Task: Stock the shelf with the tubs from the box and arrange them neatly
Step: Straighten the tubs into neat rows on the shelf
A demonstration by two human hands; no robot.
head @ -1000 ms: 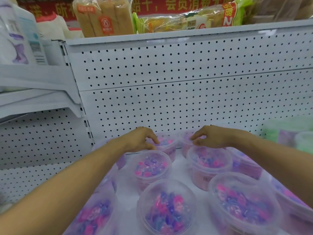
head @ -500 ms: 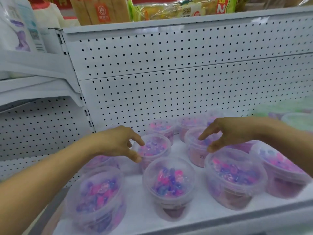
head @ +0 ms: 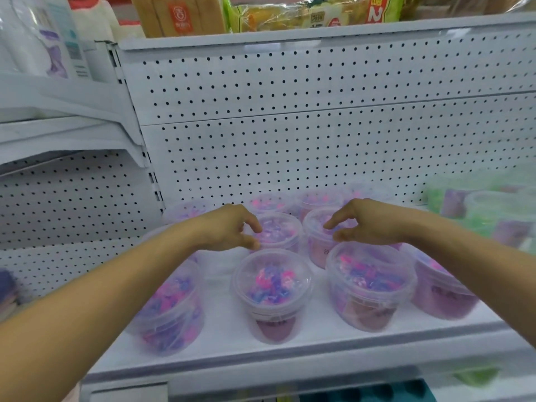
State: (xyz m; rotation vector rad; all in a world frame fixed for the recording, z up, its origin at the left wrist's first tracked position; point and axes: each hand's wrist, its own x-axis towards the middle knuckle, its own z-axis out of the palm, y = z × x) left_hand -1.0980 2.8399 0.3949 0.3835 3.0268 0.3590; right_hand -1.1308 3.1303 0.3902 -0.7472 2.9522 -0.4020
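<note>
Both hands hover with loosely curled fingers, holding nothing: left hand (head: 229, 227) at nine o'clock of a mid-row tub (head: 277, 232), right hand (head: 368, 223) over its neighbour (head: 319, 227) on the shelf (head: 220, 335).

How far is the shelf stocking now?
Mostly done: many pink-purple tubs already stand on the shelf. In hand: the left hand and right hand hover at two middle-row tubs, gripping nothing. Left: straightening uneven rows. The box is not visible.
</note>
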